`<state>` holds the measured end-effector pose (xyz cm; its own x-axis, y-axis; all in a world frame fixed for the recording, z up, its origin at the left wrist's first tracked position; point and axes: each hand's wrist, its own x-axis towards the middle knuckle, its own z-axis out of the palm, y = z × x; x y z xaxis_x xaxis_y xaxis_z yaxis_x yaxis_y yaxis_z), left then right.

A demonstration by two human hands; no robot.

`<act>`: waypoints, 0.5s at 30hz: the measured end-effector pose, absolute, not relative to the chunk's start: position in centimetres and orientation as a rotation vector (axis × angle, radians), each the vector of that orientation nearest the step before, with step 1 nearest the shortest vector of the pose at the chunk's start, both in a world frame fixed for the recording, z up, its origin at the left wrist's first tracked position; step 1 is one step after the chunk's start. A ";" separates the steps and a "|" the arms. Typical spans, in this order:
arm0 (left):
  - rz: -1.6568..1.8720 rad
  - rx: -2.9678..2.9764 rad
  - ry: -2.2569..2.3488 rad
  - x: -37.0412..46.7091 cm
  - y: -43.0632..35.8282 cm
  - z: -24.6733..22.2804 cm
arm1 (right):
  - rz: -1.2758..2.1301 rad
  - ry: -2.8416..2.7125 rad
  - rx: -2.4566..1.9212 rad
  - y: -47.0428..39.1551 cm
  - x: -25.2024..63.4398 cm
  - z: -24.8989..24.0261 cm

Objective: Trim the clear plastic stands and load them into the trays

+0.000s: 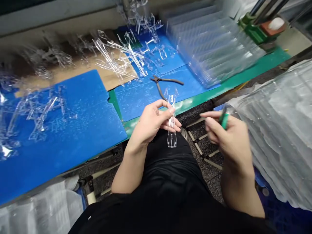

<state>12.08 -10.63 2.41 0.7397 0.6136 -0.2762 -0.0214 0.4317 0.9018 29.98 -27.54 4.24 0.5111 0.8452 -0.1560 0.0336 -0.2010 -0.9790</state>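
My left hand point(156, 120) grips a clear plastic part point(172, 139) between thumb and fingers, upright above my lap, with its forked end toward the table. To the right, apart from the part, my right hand point(225, 131) is closed around a small tool with a green and black handle point(224, 120); motion blurs it and its tip cannot be made out. Just beyond my left hand, pliers with brown handles point(170, 80) lie open on the blue mat point(138, 100).
Clear plastic pieces lie piled on brown cardboard point(106, 78) and on the left blue mat point(85, 130). Clear trays point(214, 48) are stacked at the back right, near a green metal fixture point(254, 31). Plastic-wrapped stacks point(280, 130) stand at my right.
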 end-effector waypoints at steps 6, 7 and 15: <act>0.464 1.105 0.675 9.3 -10.9 2.8 | 1.128 -0.736 -1.381 -20.7 27.3 3.9; 0.467 1.101 0.673 9.0 -11.0 2.9 | 1.144 -0.744 -1.372 -20.3 27.2 3.9; 0.444 1.020 0.619 7.2 -11.7 3.4 | 1.254 -0.777 -1.295 -17.5 25.7 4.0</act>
